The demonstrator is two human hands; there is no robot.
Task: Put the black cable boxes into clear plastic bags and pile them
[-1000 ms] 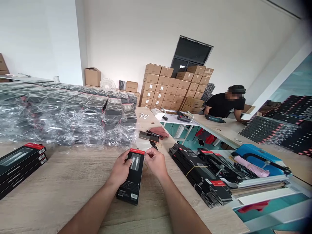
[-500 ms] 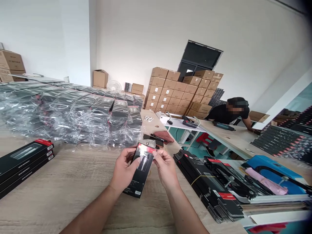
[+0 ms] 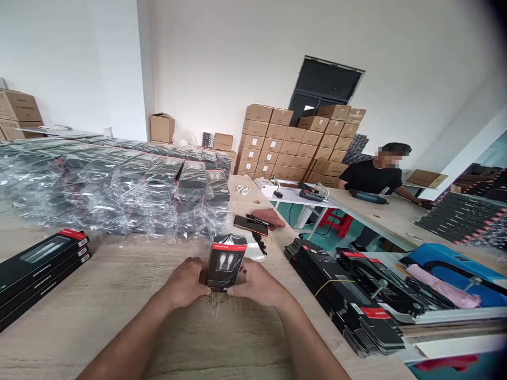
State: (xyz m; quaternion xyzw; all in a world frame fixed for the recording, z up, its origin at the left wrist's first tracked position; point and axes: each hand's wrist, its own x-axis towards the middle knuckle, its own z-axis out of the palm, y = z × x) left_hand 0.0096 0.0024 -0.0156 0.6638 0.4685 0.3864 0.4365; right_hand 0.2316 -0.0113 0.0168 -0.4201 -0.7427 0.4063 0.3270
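Far left: stack of three black retail boxes (image 3: pixel 41 274) on a pale wood-grain table (image 3: pixel 99 327), red strips along their top edges. Behind them, long bank of shrink-wrapped black box bundles (image 3: pixel 99 184), small white desk fan (image 3: pixel 184 139) beyond. Centre: left hand (image 3: pixel 184 282) and right hand (image 3: pixel 255 285) clenched on opposite sides of a black cable box (image 3: pixel 227 262), box upright between both palms, red band on top, clear window showing white cable ends. Lower end at or just above the table, cannot tell which. Just past the box: smartphone (image 3: pixel 250 225) lying flat, reddish cloth (image 3: pixel 264 218) touching its far end. Further back: wall of stacked cardboard cartons (image 3: pixel 277 140). Right of centre: strapped pile of flat black sleeves (image 3: pixel 340 295). Behind it, person in a black T-shirt (image 3: pixel 372 177) leaning at a far table. Far right: blue machine (image 3: pixel 447 264) with a pink strip (image 3: pixel 443 287) lying on it.
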